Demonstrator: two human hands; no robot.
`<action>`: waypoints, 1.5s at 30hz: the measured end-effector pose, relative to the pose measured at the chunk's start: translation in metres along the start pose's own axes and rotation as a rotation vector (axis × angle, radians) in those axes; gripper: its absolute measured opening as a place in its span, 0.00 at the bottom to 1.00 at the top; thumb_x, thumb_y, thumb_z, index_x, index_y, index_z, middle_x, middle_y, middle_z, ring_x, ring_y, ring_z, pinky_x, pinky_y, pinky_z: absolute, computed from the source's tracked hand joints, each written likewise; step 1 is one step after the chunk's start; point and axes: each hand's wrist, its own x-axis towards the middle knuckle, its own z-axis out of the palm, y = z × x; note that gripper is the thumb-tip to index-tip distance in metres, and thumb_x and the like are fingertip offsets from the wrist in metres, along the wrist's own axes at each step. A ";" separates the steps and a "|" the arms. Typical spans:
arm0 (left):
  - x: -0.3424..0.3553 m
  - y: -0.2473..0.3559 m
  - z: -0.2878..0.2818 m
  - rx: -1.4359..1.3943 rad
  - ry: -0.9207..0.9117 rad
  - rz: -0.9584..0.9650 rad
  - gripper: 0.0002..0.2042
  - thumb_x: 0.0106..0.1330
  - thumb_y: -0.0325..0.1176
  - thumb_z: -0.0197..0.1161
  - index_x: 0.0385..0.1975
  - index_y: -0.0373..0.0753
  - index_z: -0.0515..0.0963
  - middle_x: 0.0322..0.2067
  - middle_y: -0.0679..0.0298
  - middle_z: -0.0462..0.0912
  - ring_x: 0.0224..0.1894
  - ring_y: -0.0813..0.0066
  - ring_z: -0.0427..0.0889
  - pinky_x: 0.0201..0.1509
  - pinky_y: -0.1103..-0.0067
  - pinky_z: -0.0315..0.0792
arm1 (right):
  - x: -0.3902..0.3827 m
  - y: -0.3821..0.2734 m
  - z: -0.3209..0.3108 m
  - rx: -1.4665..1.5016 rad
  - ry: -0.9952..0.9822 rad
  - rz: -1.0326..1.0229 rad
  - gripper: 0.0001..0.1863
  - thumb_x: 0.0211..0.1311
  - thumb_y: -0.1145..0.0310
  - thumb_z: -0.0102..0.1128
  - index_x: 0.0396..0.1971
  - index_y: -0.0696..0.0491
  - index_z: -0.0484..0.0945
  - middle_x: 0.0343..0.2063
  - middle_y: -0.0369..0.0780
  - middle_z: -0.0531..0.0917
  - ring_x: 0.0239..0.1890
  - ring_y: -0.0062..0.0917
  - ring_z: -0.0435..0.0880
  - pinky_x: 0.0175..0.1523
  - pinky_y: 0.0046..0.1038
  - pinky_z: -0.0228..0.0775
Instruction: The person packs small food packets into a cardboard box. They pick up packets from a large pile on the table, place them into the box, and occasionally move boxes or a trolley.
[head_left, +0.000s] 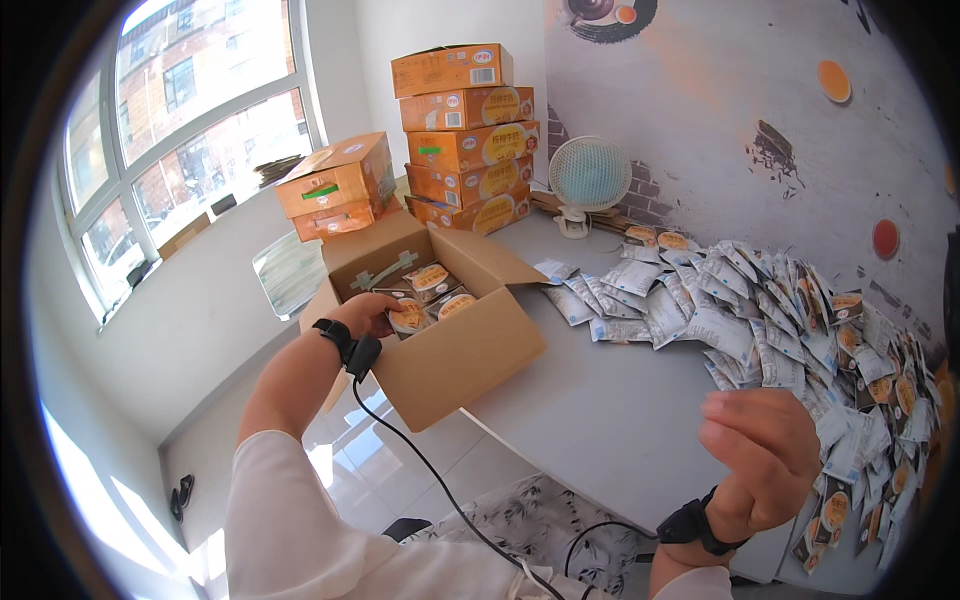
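Note:
My left hand (pixel 372 314) reaches over the near left side of an open cardboard box (pixel 450 375). Its fingers are closed at the edge of a sachet (pixel 408 316) with an orange-and-white round design; the fingertips are partly hidden. More such sachets (pixel 430 281) lie inside the box. To the right, my right hand (pixel 765 450) hovers at the near edge of a large pile of sachets (pixel 700 310), most showing their white printed backs. Its fingers are curled together, and nothing shows in them. Both wrists wear black bands.
The box stands at the left end of a grey table (pixel 600 400). Behind it rise a stack of orange cartons (pixel 470 145) and a shorter stack (pixel 337 185). A small fan (pixel 590 180) stands at the back. A black cable (pixel 420 455) hangs from my left wrist.

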 end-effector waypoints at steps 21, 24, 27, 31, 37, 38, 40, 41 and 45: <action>-0.044 0.013 0.027 1.172 0.079 -0.048 0.14 0.56 0.41 0.61 0.33 0.36 0.80 0.27 0.62 0.82 0.27 0.72 0.80 0.29 0.74 0.72 | -0.006 0.004 -0.013 -0.106 0.070 0.113 0.09 0.42 0.75 0.53 0.25 0.51 0.81 0.24 0.35 0.81 0.25 0.25 0.81 0.24 0.22 0.68; -0.059 0.036 0.047 1.427 0.153 0.216 0.13 0.56 0.40 0.61 0.28 0.34 0.79 0.21 0.64 0.80 0.24 0.79 0.78 0.27 0.79 0.71 | -0.006 0.013 -0.024 -0.187 0.243 0.171 0.09 0.42 0.77 0.52 0.24 0.53 0.80 0.23 0.37 0.81 0.24 0.26 0.80 0.25 0.21 0.67; -0.058 0.055 0.069 1.042 0.088 0.572 0.13 0.57 0.38 0.61 0.31 0.33 0.77 0.23 0.63 0.80 0.25 0.79 0.78 0.28 0.81 0.72 | -0.013 0.019 -0.037 -0.249 0.390 0.217 0.11 0.42 0.82 0.47 0.24 0.56 0.78 0.23 0.40 0.81 0.24 0.26 0.78 0.27 0.21 0.67; -0.085 0.072 0.145 0.518 -0.241 0.853 0.14 0.60 0.36 0.59 0.40 0.32 0.75 0.27 0.61 0.80 0.29 0.78 0.79 0.32 0.82 0.72 | -0.022 0.028 -0.054 -0.245 0.518 0.272 0.13 0.45 0.85 0.39 0.25 0.62 0.76 0.25 0.43 0.80 0.26 0.26 0.77 0.33 0.21 0.67; -0.125 0.029 0.273 0.331 -0.685 0.769 0.15 0.64 0.38 0.56 0.44 0.34 0.73 0.31 0.62 0.80 0.35 0.78 0.79 0.41 0.82 0.71 | -0.029 0.069 -0.051 -0.108 0.538 0.557 0.11 0.54 0.81 0.42 0.30 0.59 0.77 0.26 0.39 0.80 0.28 0.23 0.79 0.32 0.20 0.69; -0.123 0.015 0.290 0.283 -0.731 0.737 0.15 0.64 0.38 0.56 0.43 0.35 0.74 0.32 0.62 0.80 0.35 0.77 0.79 0.42 0.81 0.71 | -0.034 0.083 -0.046 -0.101 0.493 0.595 0.11 0.55 0.80 0.42 0.31 0.59 0.77 0.26 0.39 0.80 0.28 0.23 0.80 0.32 0.20 0.69; -0.118 -0.013 0.326 0.142 -0.859 0.609 0.14 0.65 0.37 0.53 0.44 0.34 0.73 0.33 0.60 0.80 0.36 0.74 0.80 0.44 0.79 0.73 | -0.046 0.104 -0.037 -0.156 0.378 0.649 0.10 0.56 0.78 0.44 0.32 0.58 0.76 0.26 0.40 0.80 0.29 0.24 0.80 0.32 0.22 0.69; -0.115 -0.025 0.342 0.055 -0.914 0.521 0.14 0.66 0.36 0.52 0.45 0.34 0.72 0.33 0.59 0.80 0.37 0.73 0.80 0.45 0.78 0.73 | -0.050 0.113 -0.030 -0.208 0.316 0.662 0.09 0.56 0.76 0.46 0.33 0.58 0.76 0.26 0.41 0.80 0.28 0.26 0.81 0.32 0.24 0.70; -0.095 -0.054 0.396 -0.171 -1.061 0.271 0.16 0.66 0.39 0.49 0.45 0.35 0.71 0.34 0.58 0.80 0.39 0.68 0.79 0.46 0.75 0.72 | -0.082 0.148 0.007 -0.433 -0.147 0.810 0.10 0.54 0.68 0.55 0.35 0.53 0.77 0.32 0.42 0.80 0.36 0.36 0.78 0.40 0.32 0.69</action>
